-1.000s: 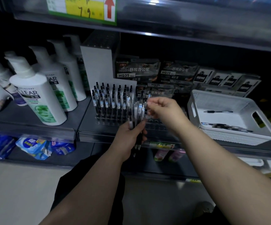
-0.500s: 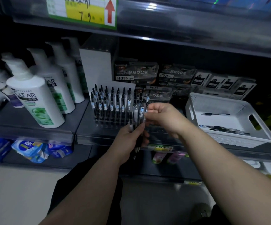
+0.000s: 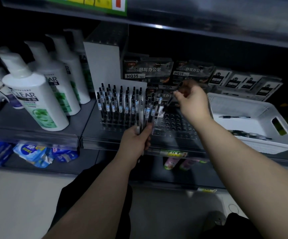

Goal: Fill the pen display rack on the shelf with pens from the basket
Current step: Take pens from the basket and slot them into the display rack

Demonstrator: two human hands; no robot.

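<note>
Two hands (image 3: pixel 193 100), one rack (image 3: pixel 174 125), one basket (image 3: pixel 264 109), one pen bundle (image 3: pixel 146 111).

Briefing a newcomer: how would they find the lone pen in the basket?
Right of the pen rack on the shelf sits a white basket. One pen lies alone near its back wall, apart from the bunch along its front wall.

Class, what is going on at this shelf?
A person is stocking a pen rack on a shop shelf. The left hand grips a bunch of pens in front of it; the right hand pinches one pen over the rack's empty right-side holes. Its left side is full. A few pens lie in the white basket.
</note>
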